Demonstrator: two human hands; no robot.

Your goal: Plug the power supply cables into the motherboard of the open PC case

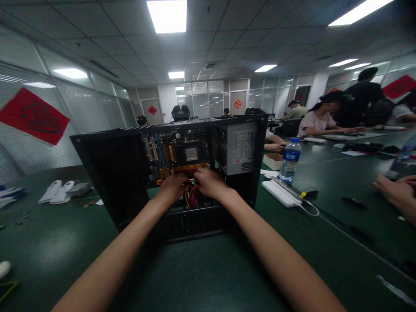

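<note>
An open black computer case (186, 226) stands in front of me on the green table. Inside it are a motherboard (191, 154) with slots and a square processor socket, and a grey power supply (240, 149) at upper right. Both my hands reach into the case below the board. My left hand (173, 187) has its fingers bent inward, close to the board's lower edge. Beside it, my right hand (210, 182) is also closed. A bundle of red, yellow and black cables (192, 197) hangs just under the fingers. Whatever the fingertips grip is hidden or too small to make out.
Right of the case are a water bottle (290, 161), a white power bank (281, 193) with a cable, and a small open box (273, 161). White objects (58, 192) and a grey block (79, 190) lie at left. Another person's hands (398, 193) appear at far right.
</note>
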